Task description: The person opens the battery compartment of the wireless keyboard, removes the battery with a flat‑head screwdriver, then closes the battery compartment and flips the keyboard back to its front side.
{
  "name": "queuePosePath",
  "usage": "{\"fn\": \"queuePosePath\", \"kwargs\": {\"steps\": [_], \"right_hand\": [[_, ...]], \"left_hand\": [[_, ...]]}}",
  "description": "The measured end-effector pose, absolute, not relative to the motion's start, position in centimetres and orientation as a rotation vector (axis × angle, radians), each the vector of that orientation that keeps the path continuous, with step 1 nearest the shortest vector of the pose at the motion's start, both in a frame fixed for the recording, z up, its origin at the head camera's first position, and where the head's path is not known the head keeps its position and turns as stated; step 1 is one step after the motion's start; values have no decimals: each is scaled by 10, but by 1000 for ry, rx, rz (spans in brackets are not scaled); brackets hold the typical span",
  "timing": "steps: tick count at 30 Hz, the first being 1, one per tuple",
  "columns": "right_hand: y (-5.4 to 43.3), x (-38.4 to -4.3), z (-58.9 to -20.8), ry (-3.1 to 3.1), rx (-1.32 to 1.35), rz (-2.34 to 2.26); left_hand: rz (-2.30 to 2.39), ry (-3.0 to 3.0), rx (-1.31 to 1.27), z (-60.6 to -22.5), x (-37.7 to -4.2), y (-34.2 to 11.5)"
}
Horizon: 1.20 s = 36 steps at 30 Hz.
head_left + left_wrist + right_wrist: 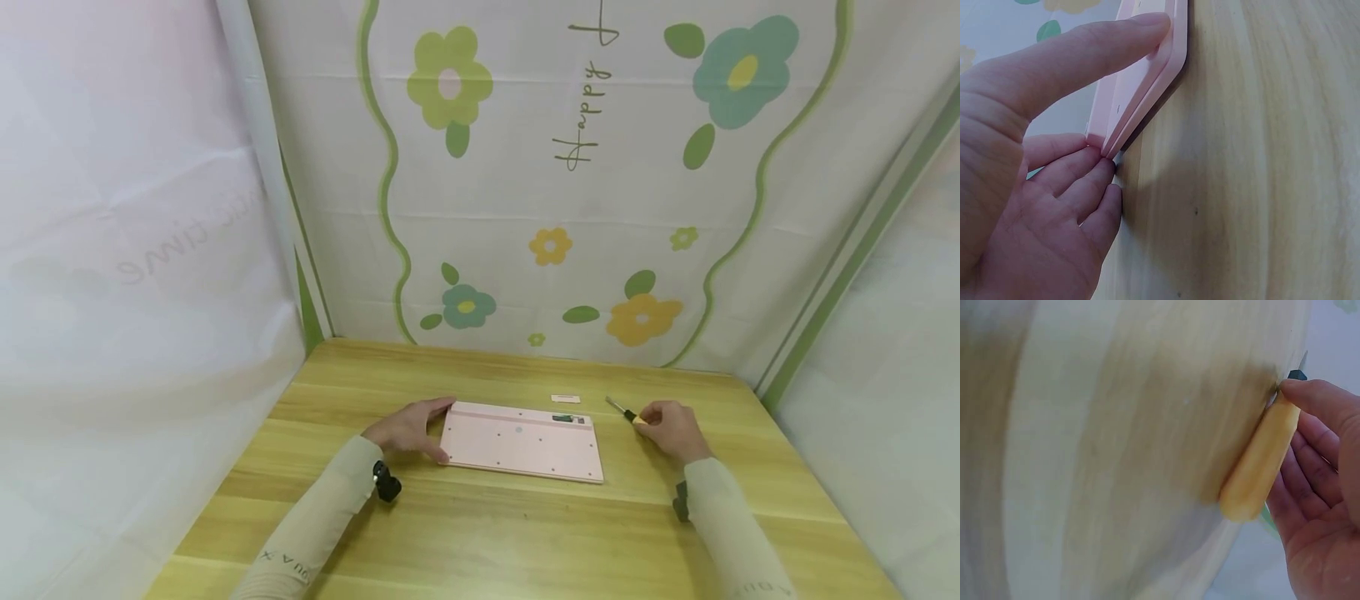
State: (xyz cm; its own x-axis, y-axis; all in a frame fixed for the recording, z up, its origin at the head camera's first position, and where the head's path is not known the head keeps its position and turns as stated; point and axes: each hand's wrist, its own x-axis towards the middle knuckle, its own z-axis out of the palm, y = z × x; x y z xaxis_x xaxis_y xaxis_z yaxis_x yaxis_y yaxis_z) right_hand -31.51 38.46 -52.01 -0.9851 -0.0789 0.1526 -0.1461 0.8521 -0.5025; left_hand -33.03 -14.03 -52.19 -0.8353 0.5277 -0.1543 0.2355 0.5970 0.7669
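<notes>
While the left hand (408, 427) holds the left end of the long pink board (521, 446), the right hand (672, 427) grips a screwdriver (1260, 462) past the board's right end

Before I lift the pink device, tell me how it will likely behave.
The pink device is probably stiff, since its long edges run straight. Broad and low on the table, it seems unlikely to roll or tip. Anything loose in its open compartment might shift if tilted, as the slot stands uncovered.
</notes>
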Motion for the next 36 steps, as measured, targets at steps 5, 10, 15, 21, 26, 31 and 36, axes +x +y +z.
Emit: {"fn": "queuePosePath", "kwargs": {"steps": [5, 10, 15, 21, 26, 31, 36], "right_hand": [[382, -313, -514, -2906, 252, 779], [372, -317, -497, -2911, 373, 727], [351, -319, -481, -2961, 522, 746], [320, -324, -480, -2904, 709, 687], [295, -327, -483, -2895, 816, 651], [281, -332, -489, -2907, 834, 629], [275, -333, -493, -2899, 825, 644]], "left_hand": [[1087, 2473, 616, -519, -329, -141], [1112, 2470, 616, -516, -328, -143], [1142, 2451, 624, -516, -328, -144], [1130, 2455, 625, -518, -329, -144], [1125, 2458, 632, -520, -329, -143], [1111, 2466, 631, -522, -329, -142], [1096, 2482, 606, -520, -328, -140]]}}
